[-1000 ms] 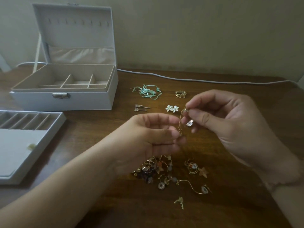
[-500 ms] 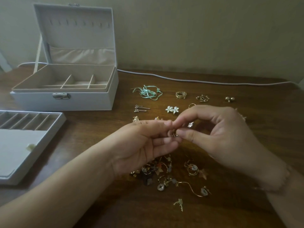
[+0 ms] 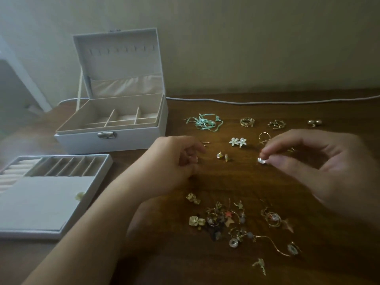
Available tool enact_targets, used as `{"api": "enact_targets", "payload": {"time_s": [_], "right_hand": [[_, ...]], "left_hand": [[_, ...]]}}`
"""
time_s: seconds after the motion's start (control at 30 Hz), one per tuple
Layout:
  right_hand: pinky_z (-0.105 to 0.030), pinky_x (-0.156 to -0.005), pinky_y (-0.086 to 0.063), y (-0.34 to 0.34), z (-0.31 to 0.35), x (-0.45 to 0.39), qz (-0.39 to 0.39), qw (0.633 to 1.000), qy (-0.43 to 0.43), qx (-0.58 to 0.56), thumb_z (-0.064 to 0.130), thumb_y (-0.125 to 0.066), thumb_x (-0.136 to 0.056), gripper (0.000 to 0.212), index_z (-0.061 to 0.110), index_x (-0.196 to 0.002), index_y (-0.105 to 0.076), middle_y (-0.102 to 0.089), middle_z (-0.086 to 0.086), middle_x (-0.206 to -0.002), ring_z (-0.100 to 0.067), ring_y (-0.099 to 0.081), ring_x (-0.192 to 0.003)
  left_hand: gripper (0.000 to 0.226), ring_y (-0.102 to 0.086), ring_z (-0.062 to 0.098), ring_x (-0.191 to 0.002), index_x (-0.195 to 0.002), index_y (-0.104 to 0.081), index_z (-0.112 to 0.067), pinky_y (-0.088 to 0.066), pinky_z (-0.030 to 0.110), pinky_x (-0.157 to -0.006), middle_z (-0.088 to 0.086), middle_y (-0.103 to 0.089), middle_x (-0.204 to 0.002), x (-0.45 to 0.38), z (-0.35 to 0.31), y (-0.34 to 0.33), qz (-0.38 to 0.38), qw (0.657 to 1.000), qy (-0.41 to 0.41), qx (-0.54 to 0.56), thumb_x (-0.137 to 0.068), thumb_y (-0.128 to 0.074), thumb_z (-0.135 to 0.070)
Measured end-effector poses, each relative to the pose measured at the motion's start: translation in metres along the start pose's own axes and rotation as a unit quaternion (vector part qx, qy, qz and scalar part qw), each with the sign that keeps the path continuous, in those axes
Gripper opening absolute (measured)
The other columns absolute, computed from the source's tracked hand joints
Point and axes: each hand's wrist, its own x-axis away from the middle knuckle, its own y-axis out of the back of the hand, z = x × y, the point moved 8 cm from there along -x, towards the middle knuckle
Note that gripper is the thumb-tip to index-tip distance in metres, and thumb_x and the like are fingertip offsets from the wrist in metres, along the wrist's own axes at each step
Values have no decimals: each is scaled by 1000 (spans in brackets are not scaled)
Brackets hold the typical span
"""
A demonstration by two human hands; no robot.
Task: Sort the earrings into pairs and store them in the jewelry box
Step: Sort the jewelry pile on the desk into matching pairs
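Nearest, my right hand [image 3: 320, 171] pinches a small clear stud [image 3: 261, 160] between thumb and forefinger, just above the table [image 3: 226, 182]. My left hand [image 3: 174, 161] is loosely curled, holding nothing I can see. A tangled pile [image 3: 236, 223] of earrings lies at the near edge; beyond, two flower studs [image 3: 238, 141]. Farther left, the tray [image 3: 51, 192], then the open box [image 3: 115, 128], its three compartments empty.

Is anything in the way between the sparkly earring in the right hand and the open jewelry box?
Nothing tall blocks it. The right hand pinches the earring above the table. Toward the box, the left hand sits in between, with a small earring pair lying flat on the table. Lifting over them looks easy.
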Motion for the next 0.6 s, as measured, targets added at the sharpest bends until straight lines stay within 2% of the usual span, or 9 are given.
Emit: {"api": "enact_targets", "payload": {"time_s": [0.1,0.17,0.23,0.33,0.4,0.5,0.6], "right_hand": [[-28,-66,-56,-4,3,2,20,1000,12,-1,46,-58,-79,18,38,-92,-69,-71,15,-91,-11,-68,-85],[-22,-64,-55,-9,3,2,40,999,16,16,46,-57,-80,17,39,-91,-69,-70,17,-91,-8,-67,-84],[-18,-65,-53,-16,4,3,68,997,27,40,45,-57,-81,16,40,-91,-69,-69,20,-91,-4,-66,-84],[-20,-68,-52,-31,3,7,112,990,40,73,45,-55,-82,19,38,-95,-68,-66,23,-95,-1,-64,-88],[-18,-73,-51,-41,3,10,143,985,43,92,47,-54,-84,21,40,-100,-67,-64,26,-101,1,-62,-95],[-17,-84,-46,-51,2,13,162,979,51,112,50,-52,-86,25,41,-106,-64,-60,29,-108,5,-57,-108],[-20,-90,-42,-54,6,12,160,977,61,125,51,-50,-87,28,42,-110,-63,-58,30,-113,7,-53,-113]], "left_hand": [[34,-62,-1,-80,-113,-67,-36,-49,12,-68,-17,-65,-86,0,0,0,11,998,-10,-65,-85,-73,-17],[35,-63,1,-81,-113,-68,-33,-55,23,-76,-16,-64,-87,0,0,0,19,998,-23,-61,-84,-74,-15],[34,-62,1,-82,-112,-68,-31,-56,28,-79,-15,-64,-89,1,-2,0,30,997,-42,-53,-83,-75,-14],[32,-62,0,-88,-110,-68,-34,-55,24,-80,-17,-65,-94,4,-2,4,48,995,-68,-46,-86,-72,-15],[36,-62,-2,-90,-104,-68,-38,-52,16,-77,-19,-67,-95,5,2,14,28,997,-72,-26,-87,-67,-6],[42,-61,-2,-88,-103,-71,-35,-49,13,-73,-17,-66,-99,4,7,23,1,996,-79,-30,-86,-62,3],[33,-58,-6,-88,-112,-70,-34,-45,9,-74,-18,-62,-110,4,5,4,72,991,-92,-63,-90,-67,-11]]}}
